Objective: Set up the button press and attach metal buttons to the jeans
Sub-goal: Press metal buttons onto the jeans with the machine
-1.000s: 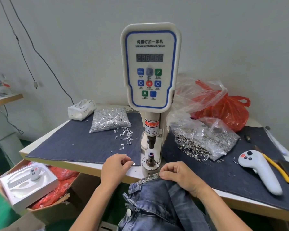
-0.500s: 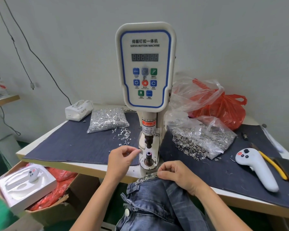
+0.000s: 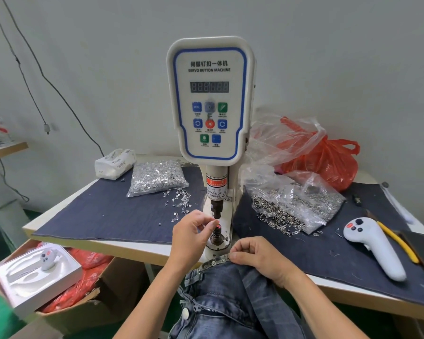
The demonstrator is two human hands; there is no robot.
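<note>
My left hand (image 3: 191,234) pinches something tiny at the servo button machine's (image 3: 209,99) lower die (image 3: 216,234); my right hand (image 3: 257,256) grips the jeans waistband (image 3: 214,261) just below it.

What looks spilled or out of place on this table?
Loose silver tacks have spilled from their bag onto the dark cloth left of the press. Small rings also trail out of the torn bag on the right. Nothing else stands out.
</note>
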